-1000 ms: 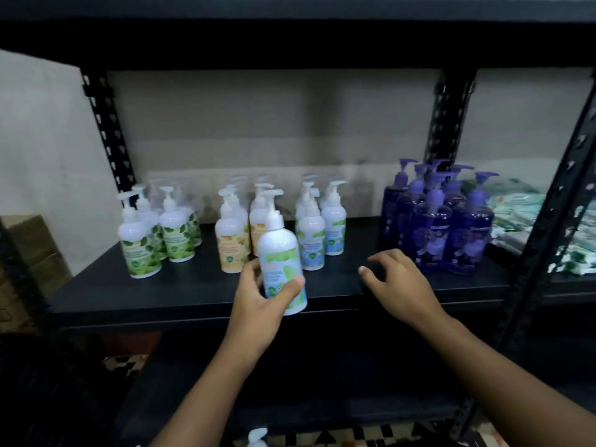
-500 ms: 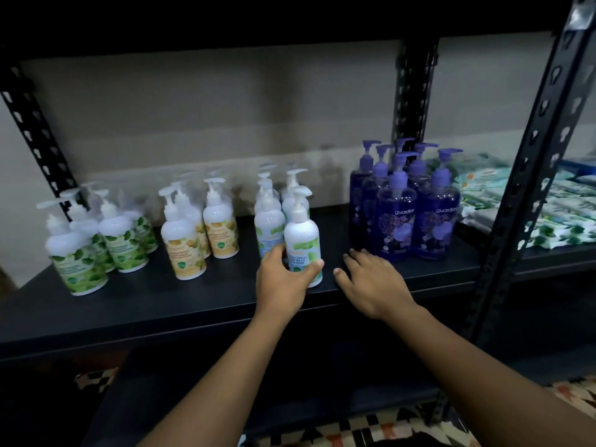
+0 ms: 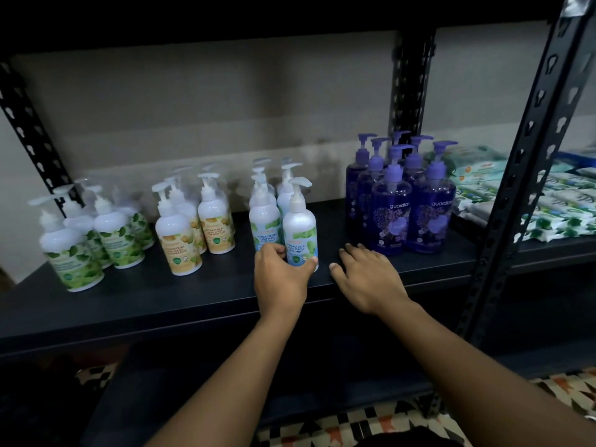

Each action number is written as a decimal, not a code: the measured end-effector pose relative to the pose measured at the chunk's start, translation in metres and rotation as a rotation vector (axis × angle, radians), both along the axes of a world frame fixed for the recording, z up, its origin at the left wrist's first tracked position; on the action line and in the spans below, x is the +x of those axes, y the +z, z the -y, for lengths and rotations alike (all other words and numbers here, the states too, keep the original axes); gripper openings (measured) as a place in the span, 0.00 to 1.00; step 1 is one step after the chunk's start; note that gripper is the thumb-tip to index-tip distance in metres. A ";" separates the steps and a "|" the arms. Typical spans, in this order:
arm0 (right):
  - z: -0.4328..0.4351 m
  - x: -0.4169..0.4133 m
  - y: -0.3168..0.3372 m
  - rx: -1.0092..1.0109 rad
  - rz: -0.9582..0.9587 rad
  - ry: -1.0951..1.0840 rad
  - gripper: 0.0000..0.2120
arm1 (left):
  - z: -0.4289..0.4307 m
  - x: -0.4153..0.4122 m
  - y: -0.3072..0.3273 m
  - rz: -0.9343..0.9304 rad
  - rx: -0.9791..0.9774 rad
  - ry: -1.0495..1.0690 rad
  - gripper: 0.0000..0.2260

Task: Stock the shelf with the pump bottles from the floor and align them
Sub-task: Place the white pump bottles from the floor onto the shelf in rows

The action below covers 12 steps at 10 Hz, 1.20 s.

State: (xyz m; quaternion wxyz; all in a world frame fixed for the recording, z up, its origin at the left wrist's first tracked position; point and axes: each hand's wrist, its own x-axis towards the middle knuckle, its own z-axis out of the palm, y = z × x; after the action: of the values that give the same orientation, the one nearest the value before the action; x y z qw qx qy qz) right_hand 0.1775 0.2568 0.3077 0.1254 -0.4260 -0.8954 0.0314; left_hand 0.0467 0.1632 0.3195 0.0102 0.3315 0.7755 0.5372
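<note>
A white pump bottle with a blue-green Cool Mint label stands upright on the black shelf, at the front of the blue-label group. My left hand grips its base, thumb on the right and fingers on the left. My right hand rests flat on the shelf just to the right, fingers straight, holding nothing. Left of these stand yellow-label bottles and green-label bottles. Purple pump bottles cluster to the right.
A black slotted upright post rises at the right front, another at the left back. Packs of wipes lie on the neighbouring shelf. A lower shelf and patterned floor show below.
My left hand carried the blue-label bottle in over the shelf and set it down in front of its group. My right hand came closer and flattened on the shelf. The view shifted right.
</note>
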 end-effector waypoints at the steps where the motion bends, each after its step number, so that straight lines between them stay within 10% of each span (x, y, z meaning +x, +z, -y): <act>1: -0.001 0.000 -0.001 -0.005 -0.007 0.002 0.30 | -0.009 0.007 0.005 -0.003 -0.038 0.080 0.25; 12: 0.000 0.001 -0.002 0.010 -0.023 -0.001 0.30 | -0.036 0.009 0.005 -0.037 -0.140 0.253 0.17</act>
State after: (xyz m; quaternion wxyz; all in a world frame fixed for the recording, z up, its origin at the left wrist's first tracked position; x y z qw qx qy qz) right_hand 0.1786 0.2571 0.3054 0.1377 -0.4253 -0.8939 0.0318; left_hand 0.0556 0.1996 0.3245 -0.0490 0.2393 0.8468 0.4726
